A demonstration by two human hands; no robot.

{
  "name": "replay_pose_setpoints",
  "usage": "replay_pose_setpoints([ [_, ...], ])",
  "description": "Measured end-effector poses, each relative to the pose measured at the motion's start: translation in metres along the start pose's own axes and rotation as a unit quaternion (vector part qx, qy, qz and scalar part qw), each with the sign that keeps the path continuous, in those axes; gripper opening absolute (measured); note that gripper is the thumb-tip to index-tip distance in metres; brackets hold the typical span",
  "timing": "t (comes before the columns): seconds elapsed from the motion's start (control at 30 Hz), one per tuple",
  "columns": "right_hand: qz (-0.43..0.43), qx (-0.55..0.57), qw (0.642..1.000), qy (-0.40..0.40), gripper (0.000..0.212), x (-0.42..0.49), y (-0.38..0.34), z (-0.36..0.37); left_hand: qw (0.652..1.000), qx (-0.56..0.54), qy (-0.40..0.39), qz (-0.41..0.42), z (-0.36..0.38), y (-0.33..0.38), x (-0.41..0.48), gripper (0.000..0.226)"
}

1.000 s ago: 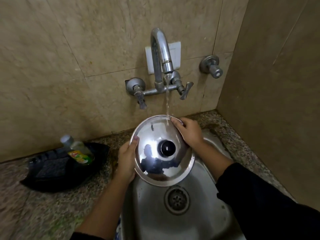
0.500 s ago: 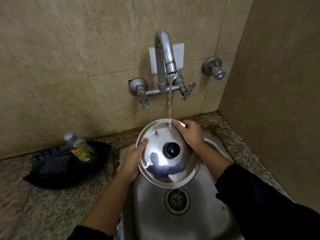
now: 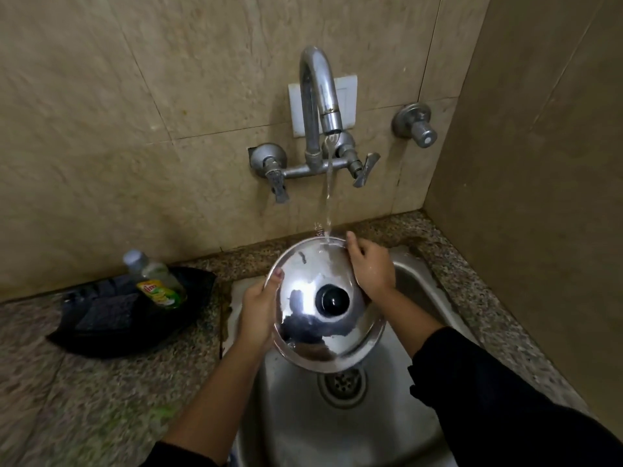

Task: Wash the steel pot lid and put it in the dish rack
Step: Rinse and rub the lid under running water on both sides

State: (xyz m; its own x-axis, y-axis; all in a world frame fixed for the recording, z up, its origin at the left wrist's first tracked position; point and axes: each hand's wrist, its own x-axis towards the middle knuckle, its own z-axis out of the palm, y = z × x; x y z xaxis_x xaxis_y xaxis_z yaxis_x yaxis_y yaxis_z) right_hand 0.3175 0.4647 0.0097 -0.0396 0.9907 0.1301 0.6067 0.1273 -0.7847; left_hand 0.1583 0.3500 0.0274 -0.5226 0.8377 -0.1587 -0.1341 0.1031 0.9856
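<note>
The steel pot lid (image 3: 303,318), shiny with a black knob at its middle, is tilted toward me over the steel sink (image 3: 414,291). My left hand (image 3: 258,310) grips its left rim, thumb on the top face. My right hand (image 3: 371,267) lies on the lid's upper right edge, fingers curled over the rim. Water runs from the tap (image 3: 318,106) onto the lid's far edge. No dish rack is in view.
A black tray (image 3: 111,328) on the granite counter at left holds a dish soap bottle (image 3: 155,281) and a dark scrub pad (image 3: 106,311). The sink drain (image 3: 342,382) shows below the lid. A tiled wall stands close on the right, with a second valve (image 3: 416,124).
The lid has stayed under the stream while my right hand slid along its upper right rim. The view has shifted slightly, the lid now tilted a little more toward me.
</note>
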Motion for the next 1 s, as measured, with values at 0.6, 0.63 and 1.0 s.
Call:
replay_pose_setpoints([
  [0.6, -0.056, 0.015, 0.995, 0.075, 0.022, -0.036, -0.019, 0.028, 0.985, 0.069, 0.119, 0.106, 0.044, 0.006, -0.003, 0.032],
  [0.63, -0.006, 0.061, 0.996, 0.061, 0.017, -0.031, -0.024, 0.031, 0.974, 0.115, 0.113, 0.161, 0.048, 0.01, -0.007, 0.031],
  [1.0, -0.222, -0.016, 0.973, 0.067, 0.024, -0.017, -0.024, 0.038, 0.966, 0.14, 0.128, 0.176, 0.041, 0.02, 0.001, 0.027],
])
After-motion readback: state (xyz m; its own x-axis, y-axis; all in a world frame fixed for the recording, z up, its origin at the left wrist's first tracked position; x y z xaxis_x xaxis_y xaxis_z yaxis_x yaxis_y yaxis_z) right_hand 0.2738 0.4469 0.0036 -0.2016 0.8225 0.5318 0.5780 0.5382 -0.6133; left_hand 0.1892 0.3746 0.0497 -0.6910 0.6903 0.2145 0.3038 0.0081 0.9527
